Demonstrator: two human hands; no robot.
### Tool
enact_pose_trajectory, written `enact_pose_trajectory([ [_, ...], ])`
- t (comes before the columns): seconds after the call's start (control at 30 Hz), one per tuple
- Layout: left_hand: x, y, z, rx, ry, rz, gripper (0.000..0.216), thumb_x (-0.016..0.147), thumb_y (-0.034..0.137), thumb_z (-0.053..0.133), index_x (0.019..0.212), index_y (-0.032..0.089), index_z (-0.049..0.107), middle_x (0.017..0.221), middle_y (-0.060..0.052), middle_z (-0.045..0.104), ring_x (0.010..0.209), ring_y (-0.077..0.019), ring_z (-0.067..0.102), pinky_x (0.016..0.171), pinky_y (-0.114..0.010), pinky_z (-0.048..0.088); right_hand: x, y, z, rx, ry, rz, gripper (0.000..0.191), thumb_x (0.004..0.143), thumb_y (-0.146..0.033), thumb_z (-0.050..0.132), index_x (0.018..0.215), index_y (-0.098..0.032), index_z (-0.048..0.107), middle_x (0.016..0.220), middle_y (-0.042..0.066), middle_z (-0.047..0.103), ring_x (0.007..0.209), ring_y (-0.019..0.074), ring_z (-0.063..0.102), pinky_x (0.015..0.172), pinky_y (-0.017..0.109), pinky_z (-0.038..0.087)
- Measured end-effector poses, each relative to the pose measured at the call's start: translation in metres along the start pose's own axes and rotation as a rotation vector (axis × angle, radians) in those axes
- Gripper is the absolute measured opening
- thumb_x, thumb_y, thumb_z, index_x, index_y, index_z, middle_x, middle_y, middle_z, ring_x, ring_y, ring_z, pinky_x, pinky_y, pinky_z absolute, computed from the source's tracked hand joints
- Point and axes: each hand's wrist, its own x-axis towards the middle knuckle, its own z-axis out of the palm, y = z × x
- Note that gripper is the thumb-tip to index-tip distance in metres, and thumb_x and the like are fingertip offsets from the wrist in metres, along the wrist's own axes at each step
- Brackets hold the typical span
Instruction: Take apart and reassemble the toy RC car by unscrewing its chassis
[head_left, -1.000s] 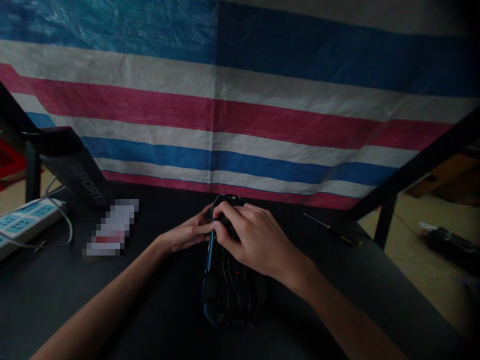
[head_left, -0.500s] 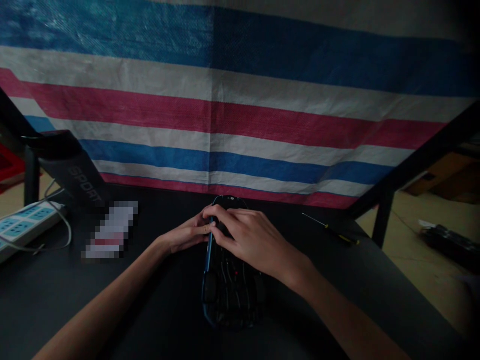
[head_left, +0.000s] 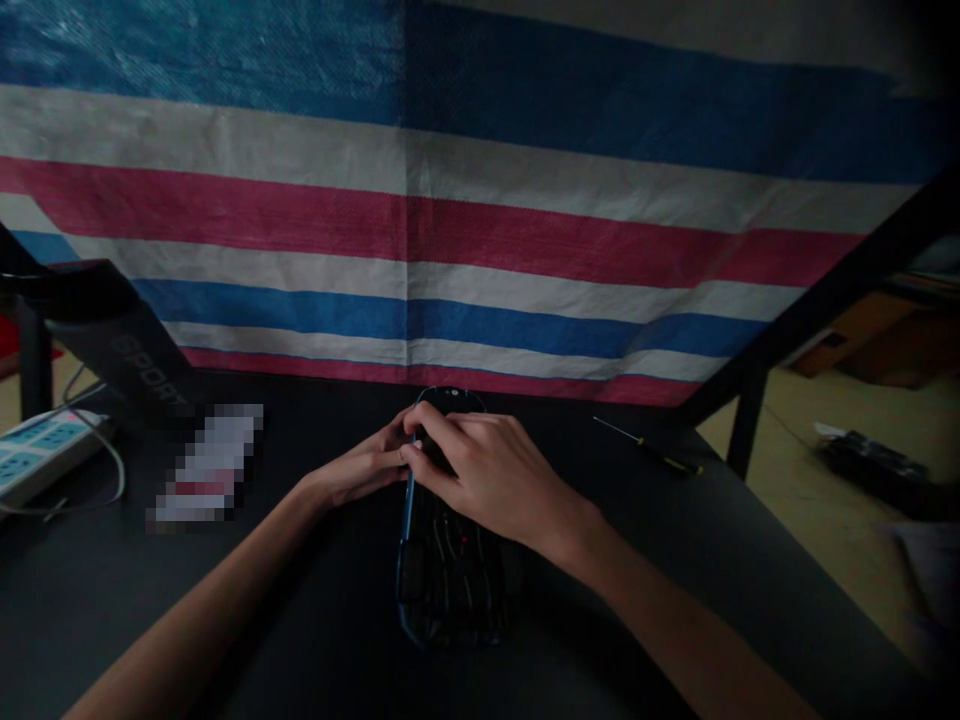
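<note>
**Toy car (head_left: 450, 580) lying wheels-up on the desk (head_left: 300, 640)**

Car is resting on its back at mid-desk, its length running away from the wearer, far end nearing the striped sheet (head_left: 300, 210). Dark underside is facing up; a blue rim is showing along the left. A small red spot is glinting near the middle.

Handling, by judgement: looking fairly light and stiff, probably hard plastic; the glossy rim may be slippery, small underside parts perhaps fragile. The side rims and wheel areas are offering the best hold.

Left hand (head_left: 361, 472) is gripping the left rim toward the far end, thumb lying nearly straight, fingers passing partly out of sight. Forearm is slanting in from lower left.

Right hand (head_left: 487, 470) is arching palm-down over the far half, wrist clear of the near wheels, forefinger and thumb curling to the same left rim. Whether they are pinching a small part or only pressing, cannot tell; the fingertips are crowding together.

Outward: screwdriver (head_left: 664, 455) is lying right of the car, shaft pointing away and leftward. On the left, a blurred-out flat item (head_left: 206, 460), a dark "SPORT" container (head_left: 127, 335) and a power strip (head_left: 49, 445) are sitting.
</note>
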Motion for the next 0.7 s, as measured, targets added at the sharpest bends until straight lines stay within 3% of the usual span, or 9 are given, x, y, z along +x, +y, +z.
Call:
enact_pose_trajectory([
  [0.13, 0.001, 0.000, -0.001, -0.006, -0.014, -0.015, 0.053, 0.082, 0.027, 0.086, 0.130, 0.023, 0.064, 0.113, -0.006, 0.066, 0.106, -0.0202, 0.063, 0.089, -0.030, 0.051, 0.002, 0.001, 0.000, 0.076, 0.035, -0.109, 0.021, 0.106, -0.024, 0.049, 0.126, -0.019, 0.056, 0.124, 0.007, 0.073, 0.113, 0.0198, 0.068, 0.095, 0.033, 0.052],
  [0.3, 0.001, -0.001, -0.005, -0.014, -0.007, 0.000, 0.053, 0.083, 0.025, 0.085, 0.131, 0.028, 0.063, 0.117, -0.003, 0.067, 0.107, -0.0187, 0.062, 0.091, -0.029, 0.050, 0.002, 0.002, -0.001, 0.028, -0.010, -0.074, 0.020, 0.111, -0.034, 0.046, 0.121, -0.021, 0.057, 0.105, 0.004, 0.076, 0.095, 0.0194, 0.072, 0.084, 0.033, 0.052],
  [0.47, 0.002, -0.003, -0.007, -0.032, -0.030, -0.002, 0.056, 0.083, 0.026, 0.086, 0.135, 0.024, 0.063, 0.114, -0.006, 0.068, 0.100, -0.0191, 0.064, 0.087, -0.028, 0.051, 0.001, 0.007, -0.003, 0.071, 0.048, -0.110, 0.021, 0.106, -0.024, 0.051, 0.125, -0.019, 0.057, 0.121, 0.006, 0.074, 0.109, 0.0192, 0.069, 0.095, 0.032, 0.050],
  [0.63, 0.003, -0.001, -0.003, -0.045, -0.015, 0.010, 0.059, 0.085, 0.023, 0.084, 0.139, 0.027, 0.061, 0.122, -0.006, 0.068, 0.105, -0.0187, 0.065, 0.089, -0.027, 0.051, 0.001, 0.012, -0.004, 0.059, -0.019, -0.062, 0.025, 0.112, -0.037, 0.043, 0.119, -0.025, 0.063, 0.106, 0.001, 0.078, 0.093, 0.0180, 0.073, 0.083, 0.032, 0.050],
  [0.7, 0.003, -0.001, -0.002, -0.059, -0.031, 0.016, 0.062, 0.086, 0.024, 0.084, 0.143, 0.028, 0.058, 0.128, -0.008, 0.068, 0.112, -0.0207, 0.065, 0.091, -0.029, 0.051, 0.001, 0.012, -0.007, 0.091, -0.033, -0.043, 0.023, 0.109, -0.034, 0.047, 0.123, -0.025, 0.063, 0.110, 0.002, 0.078, 0.097, 0.0185, 0.073, 0.086, 0.032, 0.050],
])
